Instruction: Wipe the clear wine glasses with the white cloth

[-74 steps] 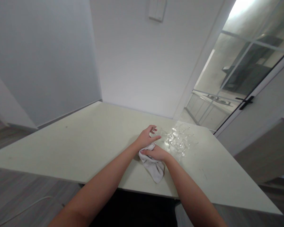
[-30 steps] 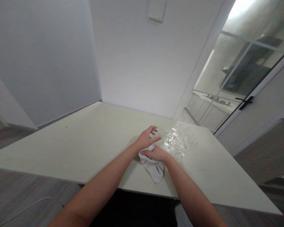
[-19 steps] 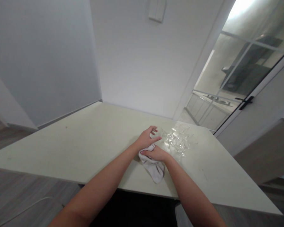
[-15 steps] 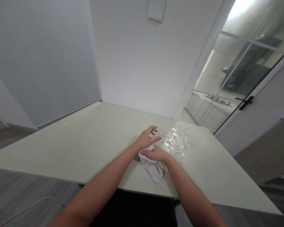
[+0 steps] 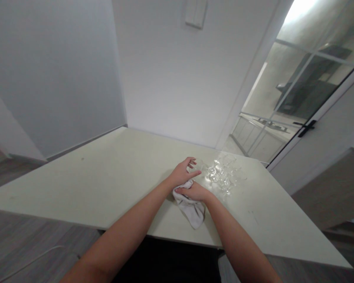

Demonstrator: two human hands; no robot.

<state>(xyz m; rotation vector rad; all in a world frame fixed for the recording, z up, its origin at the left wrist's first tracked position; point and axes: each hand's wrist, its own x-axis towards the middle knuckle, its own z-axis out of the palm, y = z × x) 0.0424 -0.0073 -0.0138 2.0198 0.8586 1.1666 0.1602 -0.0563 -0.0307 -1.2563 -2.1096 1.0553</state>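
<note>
My left hand is wrapped around a clear stemmed glass, holding it just above the pale table. My right hand grips a white cloth and presses it against the glass from below. The loose end of the cloth hangs down onto the table toward me. The two hands touch each other around the glass, and most of the glass is hidden by my fingers.
Several more clear stemmed glasses stand grouped on the table right of my hands. White walls close off the far side. A glass-paned door with a black handle is at the right. Grey wood floor lies to the left.
Almost nothing differs: both hands stay at the glass with the cloth, with only slight shifts of the fingers and the cloth's hanging end.
</note>
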